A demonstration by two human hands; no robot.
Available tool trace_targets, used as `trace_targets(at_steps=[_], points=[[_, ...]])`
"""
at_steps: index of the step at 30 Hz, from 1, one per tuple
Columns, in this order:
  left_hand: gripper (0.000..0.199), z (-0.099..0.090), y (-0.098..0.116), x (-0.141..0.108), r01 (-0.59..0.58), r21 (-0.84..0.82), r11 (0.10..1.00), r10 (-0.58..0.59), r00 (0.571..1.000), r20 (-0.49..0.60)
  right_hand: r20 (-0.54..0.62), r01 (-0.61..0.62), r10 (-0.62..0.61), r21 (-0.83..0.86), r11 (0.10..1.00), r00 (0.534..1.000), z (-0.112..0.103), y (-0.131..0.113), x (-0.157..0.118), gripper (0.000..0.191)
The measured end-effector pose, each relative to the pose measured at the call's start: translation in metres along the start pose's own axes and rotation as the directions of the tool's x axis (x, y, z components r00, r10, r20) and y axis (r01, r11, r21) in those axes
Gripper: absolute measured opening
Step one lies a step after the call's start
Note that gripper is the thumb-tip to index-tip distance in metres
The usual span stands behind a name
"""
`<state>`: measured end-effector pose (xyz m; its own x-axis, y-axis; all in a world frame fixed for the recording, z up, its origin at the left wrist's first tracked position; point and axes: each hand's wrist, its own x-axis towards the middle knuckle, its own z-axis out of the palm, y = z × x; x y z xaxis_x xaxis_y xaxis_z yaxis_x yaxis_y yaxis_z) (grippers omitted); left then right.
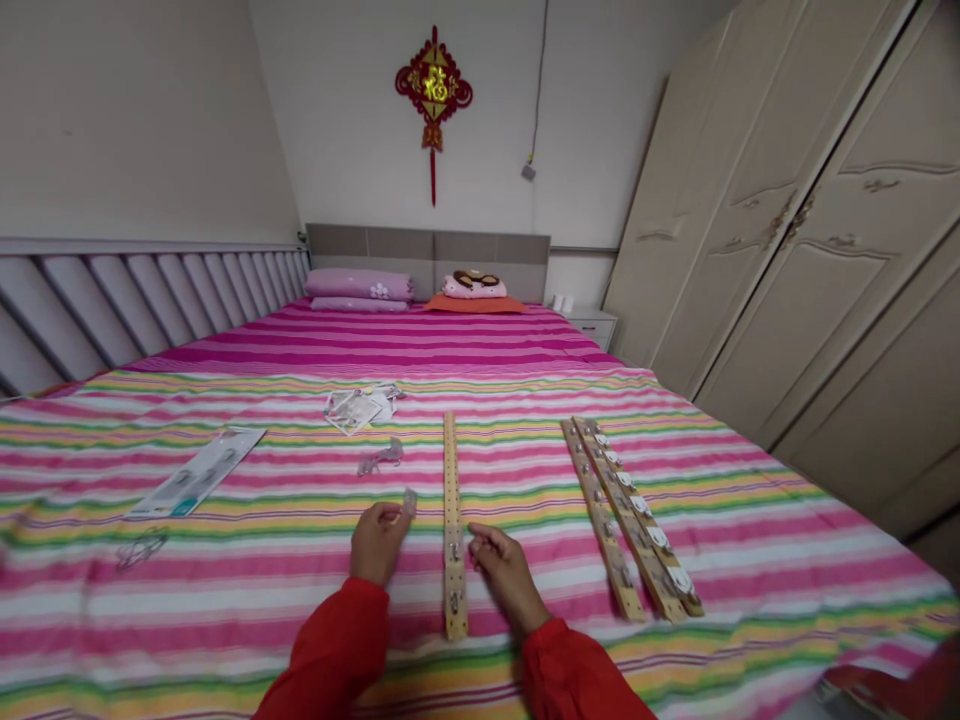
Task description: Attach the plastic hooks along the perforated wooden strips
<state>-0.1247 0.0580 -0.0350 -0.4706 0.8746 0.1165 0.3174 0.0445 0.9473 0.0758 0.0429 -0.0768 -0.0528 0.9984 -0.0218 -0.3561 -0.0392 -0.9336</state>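
Wooden strip: a long, narrow, pale-tan strip with rows of small holes [451,482] lies flat on the multicoloured striped bed cover [300,620], between your hands.
Long axis: runs away from you, nearly straight; far end points to the grey-beige headboard [491,255], near end towards you.
Silvery metal fittings [454,602]: two, on the strip's near end, within your easy reach.
Your left hand [377,545]: thumb and fingers pinched on a small, clear plastic piece [409,500], left of the strip; edge grip probably leaves most of it exposed.
Your right hand [508,575]: fingers half curled, just beside the strip's right edge; contact, or any tiny item held, not resolvable.
Placement: central, lengthwise lay probably gives both hands equal access.
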Motion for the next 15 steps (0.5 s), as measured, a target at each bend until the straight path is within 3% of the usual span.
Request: trace_targets(at_steps=[3,6,9,12,15], points=[[0.043,0.006,-0.007,0.008,-0.033,0.074,0.997,0.032,0.999,0.015,-0.015,-0.015,0.016,0.028,0.999,1.000,0.000,0.000,0.001,0.034],[0.043,0.007,-0.008,0.007,-0.043,0.015,0.999,0.043,0.999,0.028,-0.012,-0.029,0.030,0.064,0.998,0.999,-0.001,-0.001,0.001,0.036],[0.039,0.005,0.001,-0.004,-0.180,-0.021,0.984,0.179,0.983,-0.030,-0.033,-0.047,0.050,0.092,0.995,0.998,-0.002,-0.003,0.001,0.038],[0.026,0.003,0.017,-0.021,-0.450,0.068,0.890,0.454,0.890,-0.044,-0.059,-0.063,0.070,0.111,0.992,0.996,0.001,-0.009,-0.002,0.038],[0.014,0.002,0.028,-0.038,-0.678,0.155,0.719,0.687,0.727,-0.008,-0.039,-0.060,0.065,0.119,0.991,0.997,0.007,-0.017,-0.006,0.032]])
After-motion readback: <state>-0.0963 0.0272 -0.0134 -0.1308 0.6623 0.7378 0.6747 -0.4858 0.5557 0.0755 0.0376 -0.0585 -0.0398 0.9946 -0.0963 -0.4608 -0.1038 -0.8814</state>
